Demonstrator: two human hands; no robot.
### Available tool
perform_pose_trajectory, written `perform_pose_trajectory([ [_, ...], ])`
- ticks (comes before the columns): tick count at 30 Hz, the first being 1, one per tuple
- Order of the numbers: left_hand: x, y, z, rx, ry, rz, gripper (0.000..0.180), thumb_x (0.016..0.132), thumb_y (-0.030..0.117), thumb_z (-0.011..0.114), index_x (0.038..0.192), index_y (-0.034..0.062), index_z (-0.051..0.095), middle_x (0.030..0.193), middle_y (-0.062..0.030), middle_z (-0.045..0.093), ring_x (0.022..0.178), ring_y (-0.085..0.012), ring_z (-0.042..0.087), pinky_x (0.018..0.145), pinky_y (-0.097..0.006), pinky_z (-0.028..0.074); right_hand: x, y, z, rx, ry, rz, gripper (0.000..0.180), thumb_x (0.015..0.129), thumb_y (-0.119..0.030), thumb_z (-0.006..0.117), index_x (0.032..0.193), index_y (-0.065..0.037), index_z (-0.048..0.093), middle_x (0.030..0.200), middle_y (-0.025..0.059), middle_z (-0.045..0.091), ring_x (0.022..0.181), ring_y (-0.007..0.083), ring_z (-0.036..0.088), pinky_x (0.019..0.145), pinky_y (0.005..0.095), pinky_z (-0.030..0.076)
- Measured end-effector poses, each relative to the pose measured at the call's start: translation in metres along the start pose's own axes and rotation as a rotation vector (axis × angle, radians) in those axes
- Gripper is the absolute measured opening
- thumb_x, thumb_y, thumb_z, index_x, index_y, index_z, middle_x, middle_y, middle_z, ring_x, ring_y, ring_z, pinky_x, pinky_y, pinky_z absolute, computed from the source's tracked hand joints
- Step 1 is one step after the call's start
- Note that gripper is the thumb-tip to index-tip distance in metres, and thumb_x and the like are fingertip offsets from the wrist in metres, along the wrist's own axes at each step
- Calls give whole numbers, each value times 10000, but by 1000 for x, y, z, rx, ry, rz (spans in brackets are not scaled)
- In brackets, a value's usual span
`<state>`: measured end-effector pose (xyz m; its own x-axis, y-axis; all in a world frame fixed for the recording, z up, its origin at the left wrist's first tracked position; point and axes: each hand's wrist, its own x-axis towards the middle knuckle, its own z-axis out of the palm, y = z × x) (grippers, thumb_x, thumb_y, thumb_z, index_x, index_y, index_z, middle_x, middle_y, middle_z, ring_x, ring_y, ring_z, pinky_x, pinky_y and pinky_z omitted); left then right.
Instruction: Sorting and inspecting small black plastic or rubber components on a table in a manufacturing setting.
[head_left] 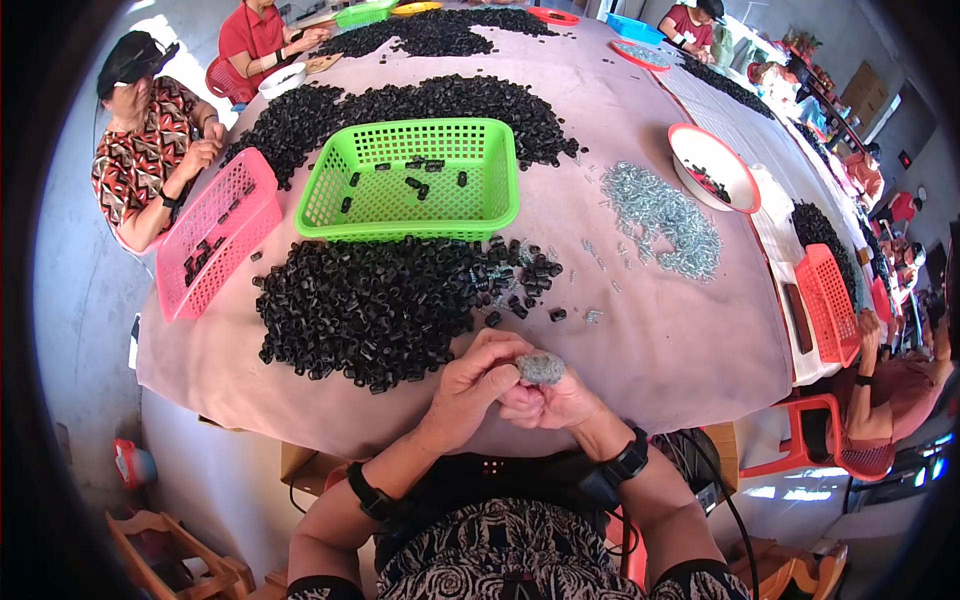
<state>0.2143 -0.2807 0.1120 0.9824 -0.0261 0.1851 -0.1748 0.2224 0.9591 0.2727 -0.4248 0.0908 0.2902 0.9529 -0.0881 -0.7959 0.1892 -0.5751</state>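
My left hand and my right hand meet near the front edge of the cloth-covered table. Both have their fingers curled and pinched together. A grey, rough-looking lump covers the area of my right thumb; whether it is a wrap or a held thing I cannot tell. Anything small between the fingertips is hidden. Just beyond and left of my hands lies a heap of small black plastic parts. Small silvery metal pieces, which look like springs, are spread farther right.
Behind the heap stands a green basket with several black parts inside. A pink basket leans left. A red-rimmed white bowl sits right. More black parts lie beyond. Co-workers sit around, one at the left.
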Motion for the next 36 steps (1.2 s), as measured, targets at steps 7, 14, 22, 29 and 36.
perform_pose_trajectory([
  [7,2,-8,-5,-98,-23,3,188,883,31,474,1036,-10,576,1036,-64,529,976,-138,507,913,-291,391,3,3,4,38,40,-68,475,877,-487,514,584,-176,306,523,-72,244,425,51,218,391,225,134],
  [14,0,-15,-8,-214,-5,-81,230,917,84,476,1123,-1,533,1045,-56,526,974,-137,524,909,-300,417,9,1,5,47,131,-85,427,880,-471,505,623,-165,353,531,-65,252,429,63,238,394,221,154],
  [22,0,-29,-8,-286,89,-124,253,967,153,432,1176,32,506,1043,-53,556,1009,-137,535,892,-321,452,20,-64,25,-433,616,-194,419,883,-474,495,670,-115,475,512,-73,328,409,40,268,365,202,163],
  [29,-1,-28,-7,34,-32,-176,168,902,41,542,1068,19,553,996,-24,560,950,-78,534,837,-230,454,71,-155,44,-939,788,-291,523,856,-563,503,729,-59,566,523,-35,410,429,50,345,374,224,237],
  [36,-2,-29,-9,62,-69,-108,176,894,43,554,1068,13,556,988,-2,527,931,-69,525,817,-215,449,25,-132,-30,-1642,849,-396,97,775,-91,568,801,-1,594,605,80,530,596,164,527,560,310,408],
])
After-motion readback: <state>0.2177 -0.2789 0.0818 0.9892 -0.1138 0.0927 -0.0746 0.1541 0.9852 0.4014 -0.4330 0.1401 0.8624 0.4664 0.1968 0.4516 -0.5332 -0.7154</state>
